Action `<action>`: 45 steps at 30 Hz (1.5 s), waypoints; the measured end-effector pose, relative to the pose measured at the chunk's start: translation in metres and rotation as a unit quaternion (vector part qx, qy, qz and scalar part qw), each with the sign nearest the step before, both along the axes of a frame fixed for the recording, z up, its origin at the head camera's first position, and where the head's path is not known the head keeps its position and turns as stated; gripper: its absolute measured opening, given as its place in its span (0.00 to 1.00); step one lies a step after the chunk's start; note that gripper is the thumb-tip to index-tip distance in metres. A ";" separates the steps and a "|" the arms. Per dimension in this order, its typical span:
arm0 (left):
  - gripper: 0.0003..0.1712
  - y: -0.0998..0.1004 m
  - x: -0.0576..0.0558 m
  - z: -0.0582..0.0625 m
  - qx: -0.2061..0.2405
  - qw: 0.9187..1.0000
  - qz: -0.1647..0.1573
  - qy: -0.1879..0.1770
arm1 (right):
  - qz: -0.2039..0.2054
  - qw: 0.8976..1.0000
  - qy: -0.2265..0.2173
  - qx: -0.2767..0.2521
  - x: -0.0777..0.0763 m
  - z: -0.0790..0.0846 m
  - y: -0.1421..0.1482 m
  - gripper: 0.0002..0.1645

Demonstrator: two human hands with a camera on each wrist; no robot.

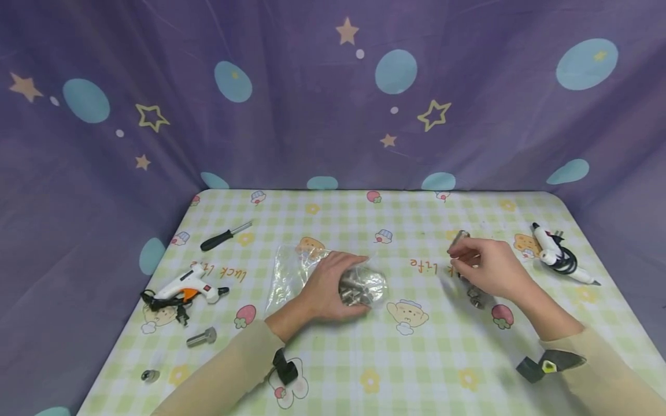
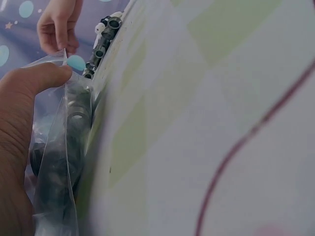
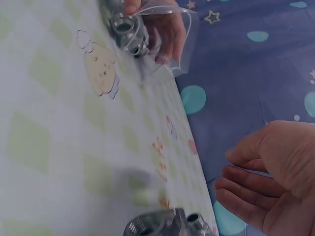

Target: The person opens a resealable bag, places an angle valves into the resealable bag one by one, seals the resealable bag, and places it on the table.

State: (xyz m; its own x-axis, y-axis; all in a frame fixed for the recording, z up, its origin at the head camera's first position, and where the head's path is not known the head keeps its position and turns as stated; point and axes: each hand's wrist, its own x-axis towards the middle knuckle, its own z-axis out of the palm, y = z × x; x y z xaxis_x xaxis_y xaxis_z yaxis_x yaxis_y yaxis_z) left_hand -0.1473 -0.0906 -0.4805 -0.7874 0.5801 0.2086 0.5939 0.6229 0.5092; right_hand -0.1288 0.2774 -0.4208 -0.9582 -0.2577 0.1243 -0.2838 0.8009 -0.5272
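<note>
Left hand (image 1: 325,286) is around a clear plastic bag (image 1: 283,283) just about mid-frame in the head view, thumb over the bag's edge and fingers curled round the other side, so yeah, it's got a hold of it. The bag is lying on the checked tablecloth (image 1: 322,370), with a bunch of shiny metal fittings (image 1: 356,289) bundled at its right end.

Right hand (image 1: 489,266) is over at right of centre, above a row of loose metal pieces (image 1: 474,296). Its fingers are loosely bent with nothing between them (the right wrist view makes that pretty obvious; from the head cam it almost looks like a pinch). Those pieces sit along the bottom edge of that wrist view, apart from the fingers.

Other stuff around: a black-handled screwdriver (image 1: 224,236) left of centre, a white glue gun (image 1: 187,286) with an orange trigger below it, then a metal bolt (image 1: 202,337) and a small round metal part (image 1: 150,376) toward the lower left. Far right there's a white pen-shaped tool (image 1: 564,254) with a coiled black cord. Purple curtain (image 1: 312,34) fills the top of the frame.
</note>
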 end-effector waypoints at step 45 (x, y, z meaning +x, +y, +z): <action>0.60 0.000 -0.001 -0.002 0.002 1.000 0.001 -0.008 | 0.005 0.999 0.021 0.029 0.036 -0.012 0.020 0.14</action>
State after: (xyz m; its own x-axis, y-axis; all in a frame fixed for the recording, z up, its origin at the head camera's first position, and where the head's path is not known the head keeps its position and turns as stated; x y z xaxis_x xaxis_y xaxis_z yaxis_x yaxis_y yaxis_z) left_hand -0.1485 -0.0907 -0.4821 -0.7918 0.5778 0.1980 0.5844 0.6225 0.5206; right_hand -0.0928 0.2976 -0.4325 -0.9499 -0.2747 0.1489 -0.3124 0.8274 -0.4667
